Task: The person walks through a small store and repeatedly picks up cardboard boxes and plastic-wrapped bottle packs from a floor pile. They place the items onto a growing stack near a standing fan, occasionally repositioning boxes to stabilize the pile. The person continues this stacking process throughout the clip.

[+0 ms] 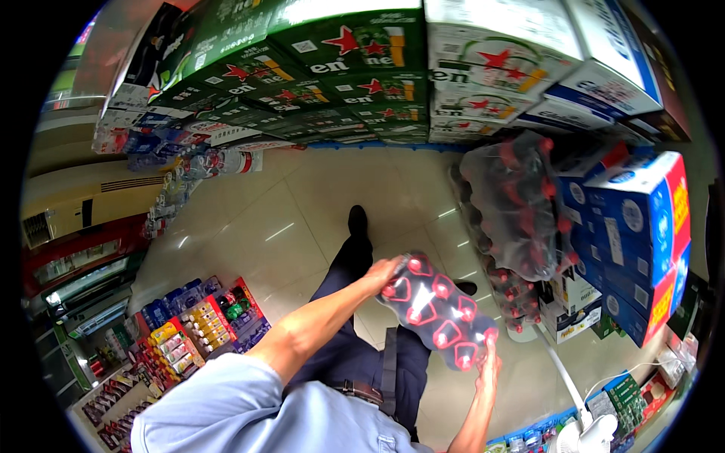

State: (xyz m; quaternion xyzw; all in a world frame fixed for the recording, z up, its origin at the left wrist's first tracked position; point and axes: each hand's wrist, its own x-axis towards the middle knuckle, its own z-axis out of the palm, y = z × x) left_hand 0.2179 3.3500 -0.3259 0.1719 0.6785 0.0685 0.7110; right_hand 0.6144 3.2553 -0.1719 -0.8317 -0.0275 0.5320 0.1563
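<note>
A shrink-wrapped pack of dark bottles with red caps (436, 311) is held at waist height in front of my body, its caps facing up. My left hand (387, 273) grips the wrap at the pack's upper-left end. At the opposite, lower-right end, my right hand (488, 359) holds the wrap beside a red cap. Under the pack are my legs in dark trousers, one shoe forward on the tiled floor. To the right, larger wrapped packs of dark bottles with red caps (512, 209) are stacked, apart from the pack in my hands.
Stacked green Heineken cartons (357, 54) and white cartons (493, 62) line the far side. Blue cartons (623, 226) stand right, with a white pedestal fan (583, 433) below them. Left are wrapped water bottles (221, 163) and a drinks display (198, 323).
</note>
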